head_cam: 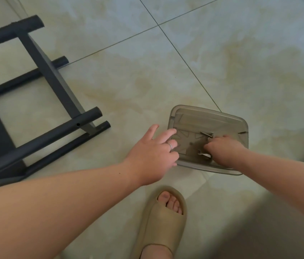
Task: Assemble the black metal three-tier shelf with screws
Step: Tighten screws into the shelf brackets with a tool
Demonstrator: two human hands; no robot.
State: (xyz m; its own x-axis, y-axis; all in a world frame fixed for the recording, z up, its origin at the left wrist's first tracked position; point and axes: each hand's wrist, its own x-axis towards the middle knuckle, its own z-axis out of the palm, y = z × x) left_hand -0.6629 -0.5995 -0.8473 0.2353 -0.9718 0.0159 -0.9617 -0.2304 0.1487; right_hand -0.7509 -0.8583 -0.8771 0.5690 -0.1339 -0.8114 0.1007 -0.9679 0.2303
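Head view: a pale tiled floor (pixel 222 53), everything is laid out on it
Shelf (pixel 54 79): black metal frame, tipped on its side at far left, well apart from the tray
Tray (pixel 209 114): smoky plastic, set just right of centre
Sandal (pixel 164 221): tan, worn, seen below the tray
Left hand (pixel 151 156): fingers spread wide, rested on the tray's left edge
Right hand (pixel 222 148): curled over the metal bits (pixel 206 135) in the tray; a pinch can't be told

I see a matt black metal shelf (pixel 35 101), a smoky translucent plastic tray (pixel 211 116), glossy stone-look floor (pixel 203 53), and a matt foam slipper (pixel 166 219).
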